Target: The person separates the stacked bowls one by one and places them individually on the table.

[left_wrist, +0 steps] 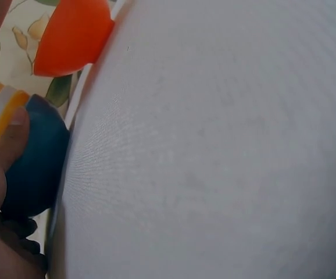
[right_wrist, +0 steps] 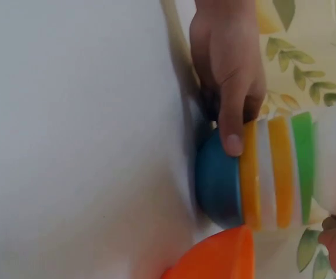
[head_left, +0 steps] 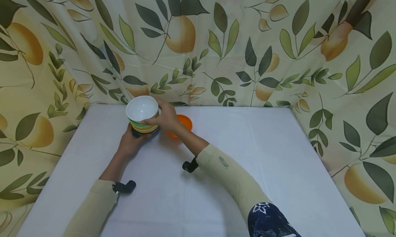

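Note:
A stack of bowls stands at the table's back left. Its lowest is a blue bowl [right_wrist: 217, 180], with yellow and white rims above it, then a green bowl [right_wrist: 304, 163]. My left hand [head_left: 130, 142] holds the blue bowl low down, its thumb against the side near the rim. At the top, my right hand [head_left: 167, 116] grips a white bowl [head_left: 142, 107] by its right side. Whether that white bowl is fully seated in the stack, I cannot tell. Just right of the stack, partly behind my right arm, is an orange bowl [head_left: 185, 122].
The table [head_left: 247, 154] has a white cloth over it. Behind and at both sides hangs a curtain [head_left: 216, 75] printed with fruit and leaves. Black wrist mounts [head_left: 125, 187] jut out from both sleeves.

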Motion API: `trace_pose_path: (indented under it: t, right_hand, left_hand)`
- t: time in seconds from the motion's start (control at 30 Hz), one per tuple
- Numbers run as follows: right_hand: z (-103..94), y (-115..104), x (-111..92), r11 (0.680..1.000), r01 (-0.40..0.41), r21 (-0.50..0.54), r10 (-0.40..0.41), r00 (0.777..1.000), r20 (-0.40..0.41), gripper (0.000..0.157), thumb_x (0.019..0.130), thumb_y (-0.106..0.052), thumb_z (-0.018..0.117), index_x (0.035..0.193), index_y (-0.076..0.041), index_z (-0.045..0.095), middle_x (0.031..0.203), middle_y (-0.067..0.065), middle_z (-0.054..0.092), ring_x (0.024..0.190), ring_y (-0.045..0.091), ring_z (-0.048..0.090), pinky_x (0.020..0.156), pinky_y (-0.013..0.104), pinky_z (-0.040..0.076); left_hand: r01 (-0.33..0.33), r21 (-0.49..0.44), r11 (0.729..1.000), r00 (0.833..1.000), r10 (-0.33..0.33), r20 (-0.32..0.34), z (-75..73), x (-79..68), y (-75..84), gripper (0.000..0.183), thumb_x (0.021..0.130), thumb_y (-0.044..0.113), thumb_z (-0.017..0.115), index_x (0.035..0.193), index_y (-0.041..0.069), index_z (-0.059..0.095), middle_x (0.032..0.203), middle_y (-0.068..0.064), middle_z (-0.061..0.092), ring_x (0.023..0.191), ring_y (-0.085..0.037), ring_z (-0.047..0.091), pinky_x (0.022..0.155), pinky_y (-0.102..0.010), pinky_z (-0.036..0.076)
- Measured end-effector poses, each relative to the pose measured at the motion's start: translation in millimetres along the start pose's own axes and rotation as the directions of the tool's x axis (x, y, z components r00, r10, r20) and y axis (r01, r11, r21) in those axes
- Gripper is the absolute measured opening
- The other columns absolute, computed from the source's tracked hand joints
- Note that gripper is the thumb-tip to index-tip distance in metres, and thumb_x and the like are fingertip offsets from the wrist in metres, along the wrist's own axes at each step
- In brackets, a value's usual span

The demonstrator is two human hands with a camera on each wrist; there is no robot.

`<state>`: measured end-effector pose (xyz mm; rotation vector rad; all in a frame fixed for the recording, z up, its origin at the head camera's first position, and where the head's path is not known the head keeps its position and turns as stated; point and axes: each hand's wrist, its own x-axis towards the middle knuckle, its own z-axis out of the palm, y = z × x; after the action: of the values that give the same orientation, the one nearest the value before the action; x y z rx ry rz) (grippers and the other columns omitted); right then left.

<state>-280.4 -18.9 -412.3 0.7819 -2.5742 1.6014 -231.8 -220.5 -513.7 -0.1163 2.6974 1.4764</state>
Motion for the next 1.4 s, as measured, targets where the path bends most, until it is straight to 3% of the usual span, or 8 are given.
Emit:
trace_pose_path:
  t: [0.33,0.63,0.93,1.1,1.4]
  right_hand:
    - [-22.2,-5,-24,0.993,0.061,0.099,-0.052,0.995,-0.090,0.094,0.072,-0.021,0.100,0.153,-0.007,0.054,0.144,0.006,0.063,0.133,0.013,0.057,0.112,0.024,0.046]
    - [-37.3,-4,-43,0.998,0.030,0.062,-0.023,0.994,-0.108,0.095,0.074,-0.022,0.100,0.154,-0.008,0.052,0.144,0.008,0.062,0.135,0.018,0.056,0.115,0.038,0.047]
    - [-54.0,7,-57,0.994,-0.017,0.106,0.035,0.985,-0.167,0.101,0.072,-0.019,0.101,0.157,-0.008,0.048,0.147,0.006,0.060,0.138,0.022,0.055,0.117,0.045,0.045]
    - [-60.9,14,-64,0.994,-0.027,0.105,0.045,0.983,-0.178,0.099,0.074,-0.017,0.099,0.158,-0.004,0.046,0.150,0.009,0.058,0.140,0.025,0.054,0.118,0.046,0.044]
    - [-72.4,28,-76,0.995,-0.040,0.086,0.056,0.980,-0.191,0.097,0.074,-0.016,0.099,0.157,-0.008,0.049,0.152,0.007,0.057,0.141,0.023,0.052,0.120,0.041,0.041]
  left_hand:
    - [0.021,-0.002,1.000,1.000,-0.021,-0.012,2.5,0.8,-0.6,0.123,0.088,0.060,0.080,0.170,0.013,0.002,0.172,-0.024,0.018,0.157,-0.046,0.014,0.126,-0.066,0.013]
    - [0.000,0.014,1.000,1.000,0.001,-0.019,1.6,0.1,-2.3,0.117,0.091,0.055,0.079,0.169,0.009,0.005,0.170,-0.026,0.021,0.157,-0.046,0.016,0.127,-0.064,0.014]
    - [0.004,0.021,1.000,1.000,-0.004,0.004,0.4,0.2,-2.4,0.119,0.092,0.056,0.077,0.169,0.007,0.000,0.170,-0.028,0.020,0.157,-0.047,0.015,0.126,-0.065,0.015]
    - [-0.007,0.018,1.000,1.000,0.007,0.006,-0.4,-0.7,-1.1,0.117,0.094,0.054,0.077,0.169,0.006,0.001,0.170,-0.028,0.020,0.156,-0.048,0.015,0.126,-0.066,0.015]
    - [-0.011,0.010,1.000,1.000,0.011,-0.003,1.1,2.2,-4.8,0.117,0.093,0.053,0.079,0.169,0.009,0.002,0.170,-0.026,0.021,0.157,-0.047,0.016,0.126,-0.066,0.015]
